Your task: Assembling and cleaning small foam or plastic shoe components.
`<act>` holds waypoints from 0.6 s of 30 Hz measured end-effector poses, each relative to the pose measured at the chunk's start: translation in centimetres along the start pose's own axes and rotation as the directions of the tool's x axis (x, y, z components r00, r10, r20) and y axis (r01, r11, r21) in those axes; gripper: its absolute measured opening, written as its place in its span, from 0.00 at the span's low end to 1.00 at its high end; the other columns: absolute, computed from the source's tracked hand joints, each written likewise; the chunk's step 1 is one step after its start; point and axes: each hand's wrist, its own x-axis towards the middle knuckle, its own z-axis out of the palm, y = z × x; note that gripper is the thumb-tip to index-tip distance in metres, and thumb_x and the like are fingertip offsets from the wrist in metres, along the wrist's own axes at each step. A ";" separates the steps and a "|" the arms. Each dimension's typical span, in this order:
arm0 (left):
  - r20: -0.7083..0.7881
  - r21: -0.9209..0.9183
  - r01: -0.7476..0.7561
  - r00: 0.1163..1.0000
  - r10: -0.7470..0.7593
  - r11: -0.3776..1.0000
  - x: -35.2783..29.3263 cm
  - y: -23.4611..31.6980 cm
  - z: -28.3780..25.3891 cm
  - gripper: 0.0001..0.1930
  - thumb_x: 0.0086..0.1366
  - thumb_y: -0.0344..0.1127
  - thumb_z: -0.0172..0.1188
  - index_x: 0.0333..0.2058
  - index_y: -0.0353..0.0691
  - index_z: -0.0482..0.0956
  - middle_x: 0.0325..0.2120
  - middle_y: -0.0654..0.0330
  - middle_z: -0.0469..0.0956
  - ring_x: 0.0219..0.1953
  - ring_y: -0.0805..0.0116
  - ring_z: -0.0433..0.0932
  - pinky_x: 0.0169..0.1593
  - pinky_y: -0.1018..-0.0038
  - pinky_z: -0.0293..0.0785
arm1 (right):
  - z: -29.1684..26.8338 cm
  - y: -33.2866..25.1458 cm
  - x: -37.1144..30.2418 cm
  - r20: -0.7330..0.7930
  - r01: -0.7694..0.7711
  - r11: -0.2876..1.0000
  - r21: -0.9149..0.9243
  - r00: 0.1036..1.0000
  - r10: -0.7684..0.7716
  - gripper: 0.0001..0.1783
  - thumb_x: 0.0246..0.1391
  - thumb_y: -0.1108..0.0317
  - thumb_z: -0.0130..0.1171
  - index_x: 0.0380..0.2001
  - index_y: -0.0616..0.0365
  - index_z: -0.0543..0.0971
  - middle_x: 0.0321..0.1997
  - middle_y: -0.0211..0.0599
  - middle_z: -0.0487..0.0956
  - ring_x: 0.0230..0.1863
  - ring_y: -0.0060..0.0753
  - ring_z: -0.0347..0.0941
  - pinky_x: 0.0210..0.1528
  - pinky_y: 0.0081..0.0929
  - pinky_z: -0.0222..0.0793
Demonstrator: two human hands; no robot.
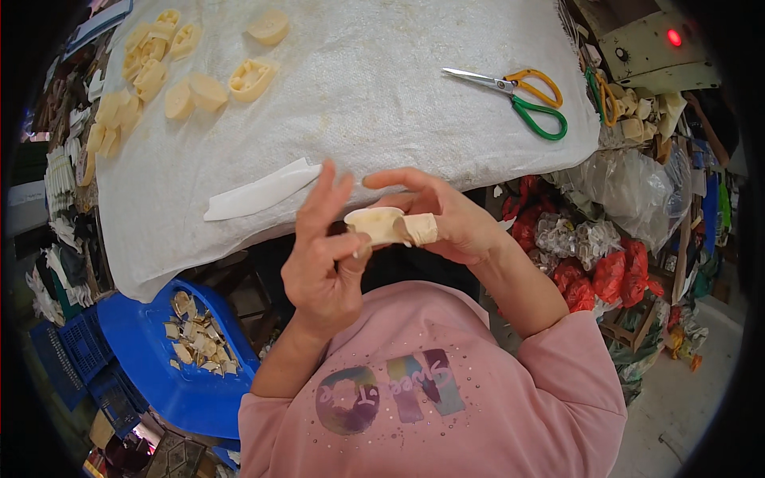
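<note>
Both hands meet in front of my chest, just off the table's near edge, around a cream, rounded hollow block (374, 225) that looks like a shoe heel. My left hand (325, 267) pinches its left side between thumb and index finger, the other fingers raised and slightly blurred. At its right end my right hand (446, 215) grips it, fingers curled over the far side. A cream wrap (421, 229) shows at the right thumb; I cannot tell whether it is finger tape or part of the block. Beyond the left hand lies a white curved strip (259, 191).
A white woven sheet (343, 103) covers the table. Several similar cream blocks (251, 78) are grouped at its far left. Scissors (510, 86) with orange and green handles lie far right. A blue plastic chair (147, 334) with scraps (203, 338) stands left; red bags (610, 275) crowd the right.
</note>
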 end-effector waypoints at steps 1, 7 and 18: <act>0.001 0.002 0.001 1.000 -0.001 1.000 -0.3 0.0 -0.1 0.06 0.60 0.28 0.58 0.30 0.34 0.70 0.47 0.41 0.73 0.55 0.40 0.68 0.54 0.59 0.67 | -0.1 -0.5 0.0 0.016 0.014 0.997 -0.079 1.000 -0.013 0.33 0.48 0.68 0.61 0.56 0.63 0.62 0.42 0.42 0.76 0.41 0.28 0.73 0.41 0.22 0.69; 0.101 -0.129 -0.019 0.994 0.032 0.992 -0.9 0.0 -0.2 0.07 0.59 0.28 0.59 0.29 0.34 0.69 0.42 0.44 0.77 0.51 0.40 0.72 0.51 0.56 0.72 | 0.1 -1.1 -0.4 -0.037 -0.012 0.940 -0.342 0.999 -0.001 0.37 0.41 0.69 0.65 0.56 0.62 0.63 0.46 0.45 0.75 0.42 0.27 0.73 0.38 0.20 0.71; -0.118 -0.408 0.480 0.816 -0.566 0.777 0.8 1.9 1.9 0.33 0.63 0.54 0.47 0.59 0.38 0.53 0.59 0.48 0.60 0.60 0.54 0.61 0.60 0.58 0.59 | -0.2 -0.5 0.3 0.200 0.417 0.645 -0.640 0.901 -0.385 0.46 0.40 0.75 0.66 0.63 0.57 0.55 0.54 0.51 0.70 0.54 0.40 0.69 0.57 0.36 0.63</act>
